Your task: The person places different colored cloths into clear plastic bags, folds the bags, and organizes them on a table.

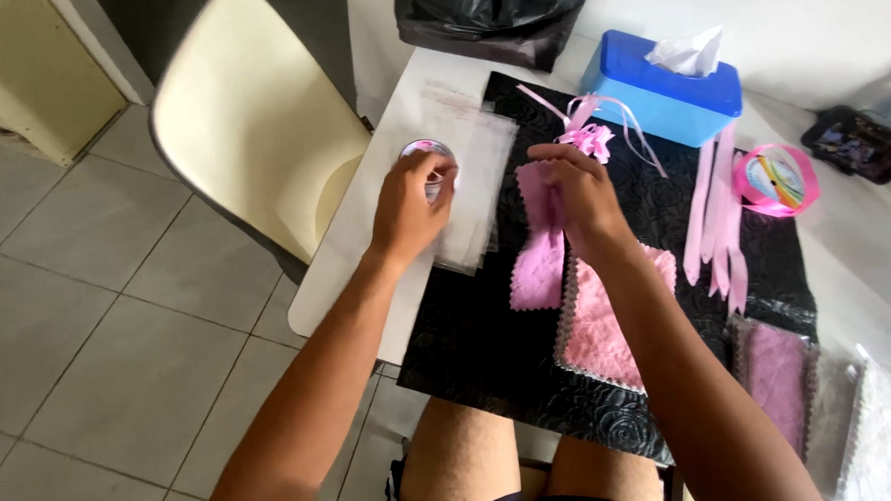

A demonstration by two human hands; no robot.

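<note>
Just one pink folded cloth (541, 251), pinched.

both forearms stretched forward, left hand (411, 207) curled knuckles-up, right hand (580, 196) in a closed, pinching grip

A cream chair (249, 119) stands at the left edge of the white table (364, 224), over a grey tiled floor (79, 337), and a black plastic bag (490, 18) sits at the table's far edge. Beside the bag stands a blue tissue box (659, 96); to its right, a pink ribbon spool (778, 178) lies near loose pink ribbon strips (720, 218) on the black embossed mat (490, 349). At the mat's right corner lie bagged pink cloths (776, 371), and a dark tray (856, 142) sits near the table's far right edge.
</note>
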